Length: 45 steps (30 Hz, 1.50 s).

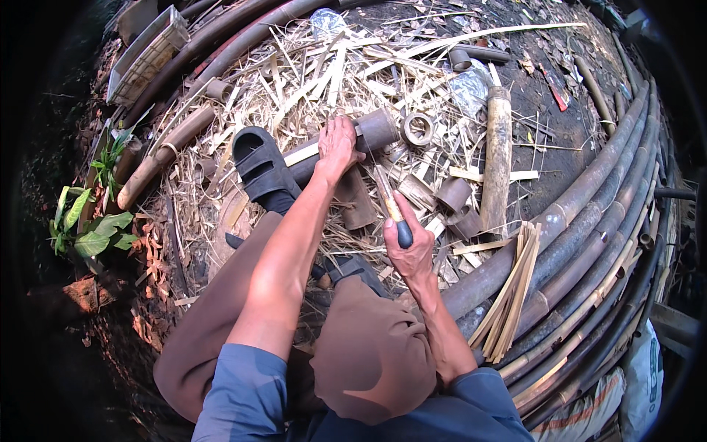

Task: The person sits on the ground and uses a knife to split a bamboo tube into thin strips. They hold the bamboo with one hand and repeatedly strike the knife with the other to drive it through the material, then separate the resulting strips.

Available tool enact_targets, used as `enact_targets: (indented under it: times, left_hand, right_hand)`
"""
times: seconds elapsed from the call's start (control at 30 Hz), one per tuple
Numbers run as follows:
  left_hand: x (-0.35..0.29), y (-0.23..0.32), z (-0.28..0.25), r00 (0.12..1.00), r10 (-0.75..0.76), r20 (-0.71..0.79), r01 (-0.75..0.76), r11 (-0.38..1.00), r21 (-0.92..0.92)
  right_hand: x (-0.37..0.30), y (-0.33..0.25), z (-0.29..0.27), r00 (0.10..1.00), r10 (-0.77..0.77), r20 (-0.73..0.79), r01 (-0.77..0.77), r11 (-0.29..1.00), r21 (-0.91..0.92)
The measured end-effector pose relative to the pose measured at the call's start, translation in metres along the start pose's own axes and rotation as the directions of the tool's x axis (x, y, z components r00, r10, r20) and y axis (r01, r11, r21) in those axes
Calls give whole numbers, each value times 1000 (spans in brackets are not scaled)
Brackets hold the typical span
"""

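Observation:
A thick dark bamboo tube (376, 130) lies slanted across the middle, a pale strip showing along its left part. My left hand (339, 144) clasps it from above, fingers pressed over its top. My right hand (411, 243) is closed round the black handle of a narrow tool that looks like a hand saw (388, 193); its teeth are too small to make out. The blade points up and left, its tip end close to the tube, right of my left hand; whether it touches I cannot tell. A black sandal (259, 163) on my foot is against the tube's left end.
Pale bamboo shavings (309, 81) cover the ground. Around the tube lie a cut bamboo ring (417, 129), short pieces (454, 193) and an upright-lying pole (497, 158). Long bamboo poles (560, 225) curve along the right, with split strips (512, 291) on them. A crate (151, 55) stands far left.

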State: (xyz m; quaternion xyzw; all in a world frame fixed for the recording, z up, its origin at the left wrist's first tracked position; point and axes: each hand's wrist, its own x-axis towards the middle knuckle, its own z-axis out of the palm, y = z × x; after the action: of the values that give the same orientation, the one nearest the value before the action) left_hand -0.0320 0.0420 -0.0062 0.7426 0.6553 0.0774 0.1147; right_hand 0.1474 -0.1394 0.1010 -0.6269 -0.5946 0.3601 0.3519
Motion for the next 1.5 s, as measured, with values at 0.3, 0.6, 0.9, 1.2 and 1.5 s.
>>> enact_targets:
  times: [0.3, 0.6, 0.9, 1.2, 1.5]
  left_hand:
    - [1, -1, -13, 1000, -20, 2, 20, 1000, -8]
    - [0, -1, -10, 999, -15, 39, 18, 998, -54]
    - [2, 0, 4, 999, 20, -46, -22, 999, -35]
    - [-7, -10, -14, 999, -4, -33, 3, 999, -43]
    - [3, -7, -3, 999, 33, 17, -31, 994, -106]
  right_hand:
    - [-53, 17, -21, 996, -48, -69, 56, 990, 129]
    - [-58, 11, -28, 998, 58, 1, -58, 995, 82]
    - [68, 3, 33, 993, -20, -119, 36, 990, 136]
    - [-124, 22, -49, 991, -118, -66, 124, 988, 91]
    - [19, 16, 21, 997, 1, -82, 9, 993, 116]
